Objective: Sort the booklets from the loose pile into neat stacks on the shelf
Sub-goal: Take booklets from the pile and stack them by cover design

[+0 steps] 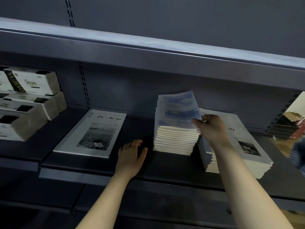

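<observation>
A tall stack of blue-covered booklets (175, 138) stands on the dark shelf (92, 176). My right hand (212, 128) pinches the top blue booklet (179, 104) at its right edge and holds it tilted up off the stack. To the right lies a lower, uneven stack of grey "Time Memory" booklets (247, 151), partly hidden by my right arm. A single grey booklet (92, 134) of the same kind lies flat at the left. My left hand (132, 156) rests open on the shelf between that booklet and the blue stack, holding nothing.
White tissue packs (28, 103) are piled at the far left of the shelf. An upper shelf (148, 52) overhangs closely. At the right edge, past the perforated upright (279, 116), are cardboard and red items (297, 123).
</observation>
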Demonstrator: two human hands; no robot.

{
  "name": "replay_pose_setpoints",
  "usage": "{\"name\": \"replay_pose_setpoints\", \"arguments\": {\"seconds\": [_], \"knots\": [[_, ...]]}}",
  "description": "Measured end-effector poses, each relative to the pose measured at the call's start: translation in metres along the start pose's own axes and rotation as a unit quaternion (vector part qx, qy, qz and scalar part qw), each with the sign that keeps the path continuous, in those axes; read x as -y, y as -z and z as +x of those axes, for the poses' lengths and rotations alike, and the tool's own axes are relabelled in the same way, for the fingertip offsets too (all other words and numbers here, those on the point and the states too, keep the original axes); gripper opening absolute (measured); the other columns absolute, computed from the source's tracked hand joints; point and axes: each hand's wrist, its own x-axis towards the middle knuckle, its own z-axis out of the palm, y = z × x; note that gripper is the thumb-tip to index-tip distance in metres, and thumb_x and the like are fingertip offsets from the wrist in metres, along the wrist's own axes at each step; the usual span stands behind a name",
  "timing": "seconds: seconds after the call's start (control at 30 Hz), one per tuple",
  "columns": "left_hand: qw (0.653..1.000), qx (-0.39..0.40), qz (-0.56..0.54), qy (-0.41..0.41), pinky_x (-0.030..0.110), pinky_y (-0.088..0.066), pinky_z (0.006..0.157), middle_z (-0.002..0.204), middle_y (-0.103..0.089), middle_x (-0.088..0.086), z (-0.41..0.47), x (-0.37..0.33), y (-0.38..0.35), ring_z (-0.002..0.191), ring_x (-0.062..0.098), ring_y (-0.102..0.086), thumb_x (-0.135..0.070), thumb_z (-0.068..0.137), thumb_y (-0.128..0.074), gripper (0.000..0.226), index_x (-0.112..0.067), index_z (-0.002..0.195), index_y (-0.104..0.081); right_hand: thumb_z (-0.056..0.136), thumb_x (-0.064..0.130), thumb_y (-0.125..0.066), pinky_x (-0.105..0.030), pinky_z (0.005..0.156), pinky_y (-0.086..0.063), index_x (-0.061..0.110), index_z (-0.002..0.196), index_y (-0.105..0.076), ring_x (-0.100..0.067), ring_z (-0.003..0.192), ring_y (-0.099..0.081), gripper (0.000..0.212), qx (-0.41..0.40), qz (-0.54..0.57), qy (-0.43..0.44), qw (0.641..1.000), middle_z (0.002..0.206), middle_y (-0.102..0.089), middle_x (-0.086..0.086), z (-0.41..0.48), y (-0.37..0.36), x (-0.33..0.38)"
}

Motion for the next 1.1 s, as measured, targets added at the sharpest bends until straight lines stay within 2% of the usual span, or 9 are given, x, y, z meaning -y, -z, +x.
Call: {"name": "replay_pose_setpoints", "arguments": {"seconds": [0.1,0.27,0.4,0.5,0.7,0.77,0.9,1.0,1.1], "knots": [[1.000,-0.003,0.001,-0.002,0.037,-0.029,0.108,0.129,-0.056,-0.005,0.000,0.000,0.000,0.123,0.016,-0.046,-0.043,0.096,-0.044,0.040,-0.026,0.132,-0.047,0.084,0.033,-0.069,-0.028,0.059,-0.043,0.020,0.064,-0.061,-0.018,0.065,-0.060,0.025,-0.003,-0.036,0.010,0.999,0.061,-0.061,0.003,0.000,-0.002,0.001],[1.000,-0.004,0.009,-0.004,0.037,-0.029,0.108,0.130,-0.055,-0.005,-0.001,-0.001,0.001,0.123,0.017,-0.046,-0.041,0.096,-0.045,0.040,-0.025,0.132,-0.048,0.084,0.033,-0.067,-0.039,0.072,-0.052,0.011,0.072,-0.067,-0.027,0.074,-0.063,0.025,-0.014,-0.038,0.006,0.999,0.072,-0.068,-0.010,-0.001,-0.006,0.003],[1.000,-0.003,0.015,-0.004,0.036,-0.028,0.108,0.131,-0.055,-0.005,-0.002,-0.002,0.000,0.124,0.018,-0.045,-0.041,0.096,-0.045,0.040,-0.025,0.133,-0.047,0.085,0.032,-0.067,-0.031,0.062,-0.043,0.018,0.066,-0.060,-0.023,0.069,-0.057,0.025,-0.023,-0.058,0.015,0.998,0.064,-0.060,-0.003,-0.003,-0.006,0.005],[1.000,-0.003,0.019,-0.005,0.036,-0.029,0.108,0.132,-0.054,-0.004,-0.002,-0.002,0.000,0.124,0.018,-0.045,-0.041,0.096,-0.046,0.040,-0.025,0.133,-0.047,0.087,0.032,-0.065,-0.030,0.058,-0.035,0.014,0.067,-0.057,-0.023,0.067,-0.053,0.028,-0.021,-0.093,0.031,0.995,0.063,-0.057,-0.003,-0.005,-0.004,0.007],[1.000,-0.001,0.025,-0.010,0.037,-0.029,0.108,0.133,-0.054,-0.003,-0.003,-0.003,0.001,0.124,0.018,-0.045,-0.040,0.096,-0.046,0.039,-0.025,0.132,-0.048,0.089,0.039,-0.060,-0.039,0.071,-0.051,0.003,0.082,-0.065,-0.034,0.083,-0.062,0.038,-0.015,-0.139,0.041,0.989,0.084,-0.067,-0.016,-0.006,-0.004,0.006],[1.000,0.003,0.025,-0.009,0.036,-0.028,0.109,0.133,-0.053,-0.004,-0.004,-0.003,0.002,0.125,0.018,-0.044,-0.040,0.096,-0.045,0.039,-0.026,0.133,-0.047,0.089,0.040,-0.060,-0.037,0.066,-0.050,0.005,0.074,-0.063,-0.034,0.080,-0.062,0.038,-0.013,-0.136,0.036,0.990,0.077,-0.066,-0.015,-0.006,-0.003,0.005],[1.000,0.009,0.017,-0.009,0.036,-0.029,0.108,0.133,-0.053,-0.004,-0.005,-0.004,0.004,0.125,0.017,-0.045,-0.039,0.096,-0.045,0.039,-0.026,0.133,-0.047,0.087,0.040,-0.063,-0.026,0.049,-0.032,0.014,0.057,-0.051,-0.028,0.066,-0.059,0.042,-0.023,-0.125,0.023,0.992,0.058,-0.054,-0.003,-0.010,-0.002,0.003],[1.000,0.014,0.001,-0.025,0.034,-0.032,0.106,0.130,-0.054,-0.002,-0.006,-0.004,0.007,0.123,0.017,-0.045,-0.034,0.095,-0.050,0.037,-0.024,0.131,-0.049,0.084,0.038,-0.069,-0.025,0.052,-0.032,0.013,0.076,-0.054,-0.018,0.067,-0.054,0.030,-0.055,-0.106,0.032,0.992,0.072,-0.053,0.003,-0.014,-0.002,0.004],[0.999,0.010,-0.007,-0.046,0.026,-0.033,0.103,0.132,-0.052,0.001,-0.010,-0.004,0.014,0.125,0.018,-0.041,-0.031,0.094,-0.053,0.037,-0.022,0.130,-0.051,0.081,0.041,-0.071,-0.032,0.068,-0.038,0.008,0.109,-0.050,-0.028,0.091,-0.056,0.049,-0.073,-0.118,0.025,0.990,0.104,-0.055,-0.007,-0.016,-0.002,0.004]]}}
